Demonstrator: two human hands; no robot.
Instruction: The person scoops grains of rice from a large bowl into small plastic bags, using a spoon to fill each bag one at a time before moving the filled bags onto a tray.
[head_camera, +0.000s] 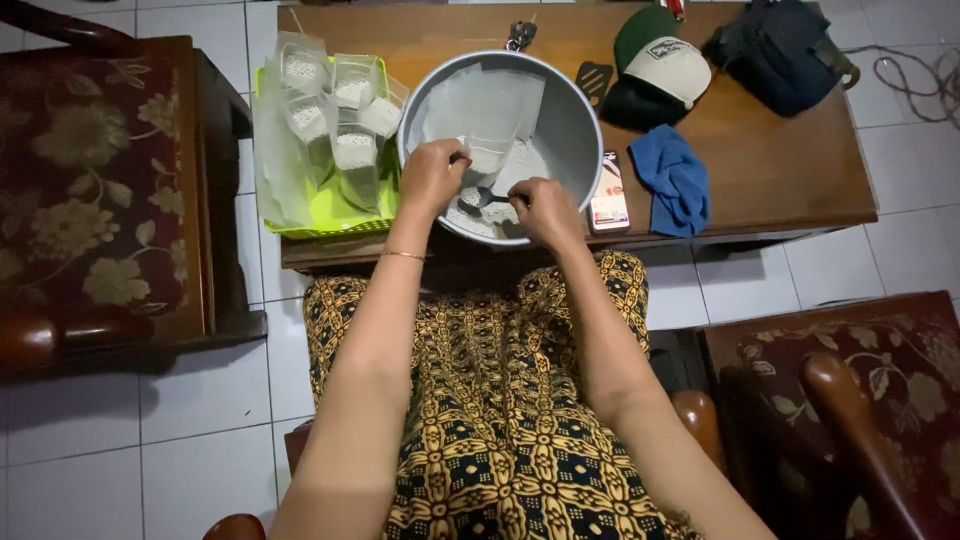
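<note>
A large round metal basin (580, 110) sits at the near edge of a wooden table (780, 170) and holds white grainy powder. My left hand (432, 175) pinches the open mouth of a clear plastic bag (487, 110) that stands inside the basin. My right hand (545, 210) grips a dark spoon (480, 196) whose bowl rests in the powder just below the bag's mouth. A thin bracelet circles my left wrist.
A lime-green tray (330, 215) left of the basin carries several filled clear bags. A phone (608, 195), a blue cloth (675, 180), a cap (660, 60), a dark bag (785, 50) and keys (520, 35) lie on the table. Upholstered wooden chairs (90, 180) flank me.
</note>
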